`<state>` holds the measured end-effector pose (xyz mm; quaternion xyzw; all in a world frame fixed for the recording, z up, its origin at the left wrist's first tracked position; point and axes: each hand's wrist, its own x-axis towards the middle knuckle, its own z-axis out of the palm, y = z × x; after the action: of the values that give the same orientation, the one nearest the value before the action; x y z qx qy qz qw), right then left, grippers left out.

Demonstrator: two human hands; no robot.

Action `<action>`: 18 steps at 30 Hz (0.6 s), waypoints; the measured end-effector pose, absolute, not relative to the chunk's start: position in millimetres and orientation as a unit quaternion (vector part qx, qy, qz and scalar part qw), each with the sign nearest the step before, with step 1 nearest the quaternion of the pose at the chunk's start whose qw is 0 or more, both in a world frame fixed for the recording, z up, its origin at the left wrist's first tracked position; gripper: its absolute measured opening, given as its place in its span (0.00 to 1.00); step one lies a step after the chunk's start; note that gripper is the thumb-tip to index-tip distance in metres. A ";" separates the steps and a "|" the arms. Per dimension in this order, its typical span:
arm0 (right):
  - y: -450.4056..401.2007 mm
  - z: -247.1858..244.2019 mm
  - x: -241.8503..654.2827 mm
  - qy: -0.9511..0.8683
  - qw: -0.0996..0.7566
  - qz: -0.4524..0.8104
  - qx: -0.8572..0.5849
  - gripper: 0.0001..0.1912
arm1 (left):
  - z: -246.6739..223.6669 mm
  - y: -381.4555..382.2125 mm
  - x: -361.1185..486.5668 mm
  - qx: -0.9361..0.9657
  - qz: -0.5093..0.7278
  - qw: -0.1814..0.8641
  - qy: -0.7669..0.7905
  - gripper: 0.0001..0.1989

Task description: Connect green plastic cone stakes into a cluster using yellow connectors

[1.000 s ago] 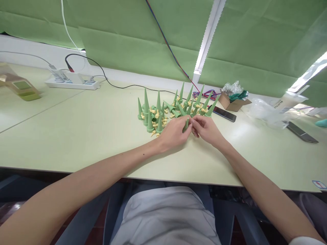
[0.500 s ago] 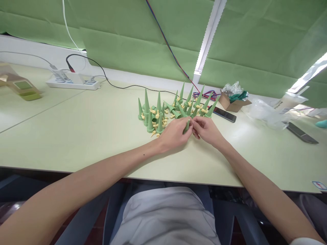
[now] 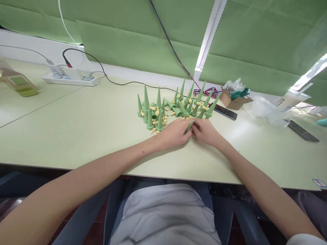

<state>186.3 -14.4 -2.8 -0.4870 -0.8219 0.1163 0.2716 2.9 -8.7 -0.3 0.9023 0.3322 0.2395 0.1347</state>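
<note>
My left hand (image 3: 176, 133) is closed round a small green cone (image 3: 188, 127), whose tip pokes up between thumb and fingers. Touching it from the right is my right hand (image 3: 205, 131), its fingers bent inward at the cone; whatever they pinch is hidden. Just beyond both hands stand several green cones (image 3: 145, 100), most upright and a few lying on their sides, such as one fallen cone (image 3: 175, 109). Small pale yellow pieces (image 3: 157, 111) lie among them and on some of them.
Behind the cones runs a black cable, with coiled red and blue wires (image 3: 206, 92). To the right are a phone (image 3: 224, 111), a cardboard box (image 3: 236, 101), plastic bags (image 3: 264, 112) and a dark flat object (image 3: 302, 131). A power strip (image 3: 71, 80) lies back left.
The small green cone in my left hand now leans more to the right. My right hand's fingers have curled in closer against my left. The view has shifted slightly.
</note>
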 end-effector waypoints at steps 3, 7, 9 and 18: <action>-12.6 -4.4 187.7 -0.829 0.262 0.101 -0.484 0.10 | 3.4 -10.9 2.4 0.906 0.227 0.139 0.329 0.09; -12.4 -4.2 189.3 -0.834 0.261 0.084 -0.478 0.10 | 5.0 -11.8 2.4 0.907 0.225 0.138 0.327 0.09; -12.7 -4.3 189.7 -0.836 0.261 0.083 -0.476 0.10 | 4.5 -11.5 2.3 0.908 0.226 0.138 0.326 0.09; -14.1 -3.2 188.8 -0.836 0.253 0.085 -0.480 0.10 | 2.8 -10.6 2.6 0.909 0.234 0.135 0.317 0.08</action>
<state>188.8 -14.1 -3.2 -0.4803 -0.8355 0.0847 0.2530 2.6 -10.6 2.8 0.9093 0.3167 0.2337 0.1352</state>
